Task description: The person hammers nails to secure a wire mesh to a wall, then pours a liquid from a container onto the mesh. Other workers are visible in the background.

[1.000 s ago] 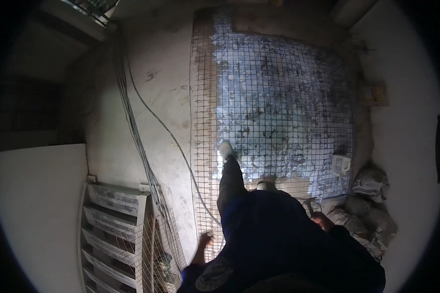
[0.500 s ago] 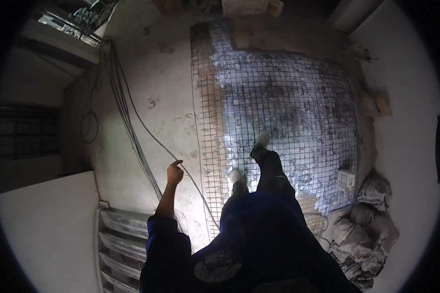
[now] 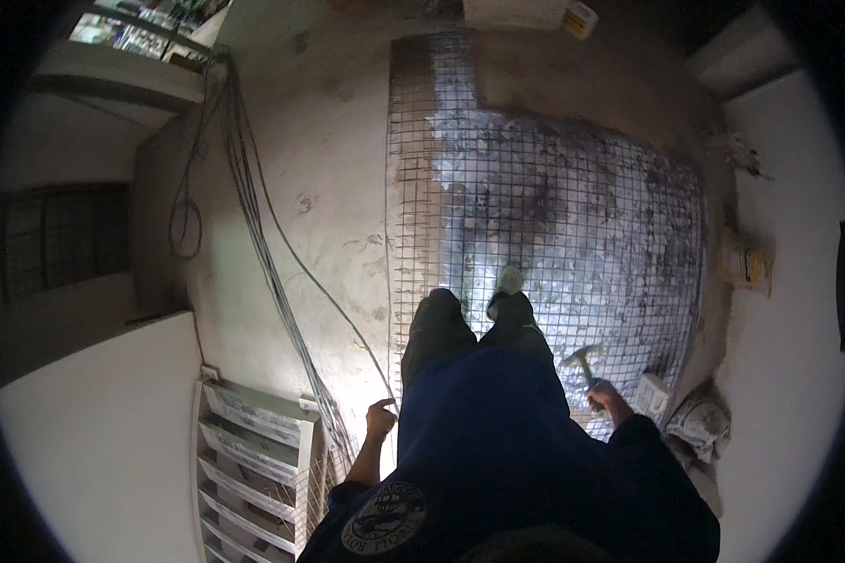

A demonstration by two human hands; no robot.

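Observation:
My right hand [image 3: 608, 398] is closed round the green handle of a hammer [image 3: 584, 357], whose pale head points forward over a wire mesh [image 3: 573, 225]. The mesh lies across the floor, over a bluish-white, dark-stained surface. At my left side, my left hand [image 3: 381, 417] hangs beside a cable, with a finger partly stretched out and nothing visible in it. The other fingers are too small to make out well. One of my shoes [image 3: 510, 279] is on the mesh; my trouser leg hides the other.
Grey cables [image 3: 263, 253] run along the floor at left. A slatted pale frame [image 3: 253, 450] and a white panel [image 3: 103, 432] stand at lower left. Dusty sacks [image 3: 699, 427] and a white box [image 3: 652, 395] are at right, near the wall. A yellowish bag [image 3: 749, 266] lies farther along.
My left hand has dropped back toward my body. My right hand has come into view with the hammer. My left leg has moved forward, and the view has shifted slightly.

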